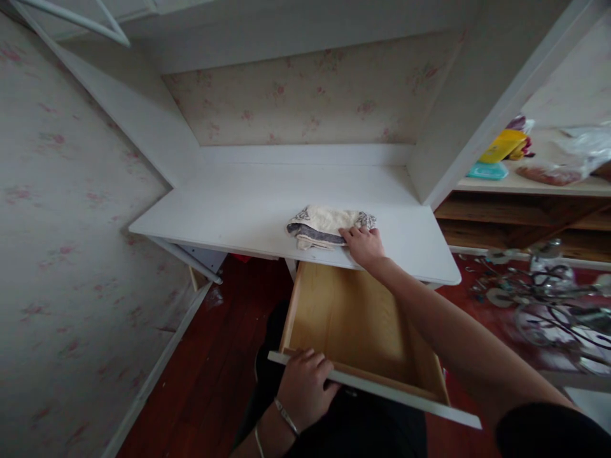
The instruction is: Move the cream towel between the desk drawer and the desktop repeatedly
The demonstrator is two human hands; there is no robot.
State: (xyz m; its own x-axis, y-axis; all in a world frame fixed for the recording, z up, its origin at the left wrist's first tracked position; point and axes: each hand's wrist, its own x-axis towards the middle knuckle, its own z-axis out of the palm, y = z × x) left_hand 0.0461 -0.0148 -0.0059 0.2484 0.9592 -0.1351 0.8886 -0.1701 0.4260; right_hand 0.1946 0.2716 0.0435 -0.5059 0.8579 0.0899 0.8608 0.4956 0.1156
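A folded cream and grey cloth (323, 226) lies on the white desk top (238, 210). My right hand (365, 245) reaches across and grips the cloth's near right corner, fingers closed on it. Below the desk a wooden drawer (358, 324) stands pulled out, its inside bare. My left hand (303, 385), with bangles on the wrist, is wrapped over the drawer's white front panel (382, 393) at its left end.
Flowered wallpaper covers the wall at left and behind the desk. A white upright panel (458, 121) bounds the desk at right. Beyond it a wooden shelf (525, 184) holds packets and bags. Metal and glass items (544, 299) lie on the red-brown floor at right.
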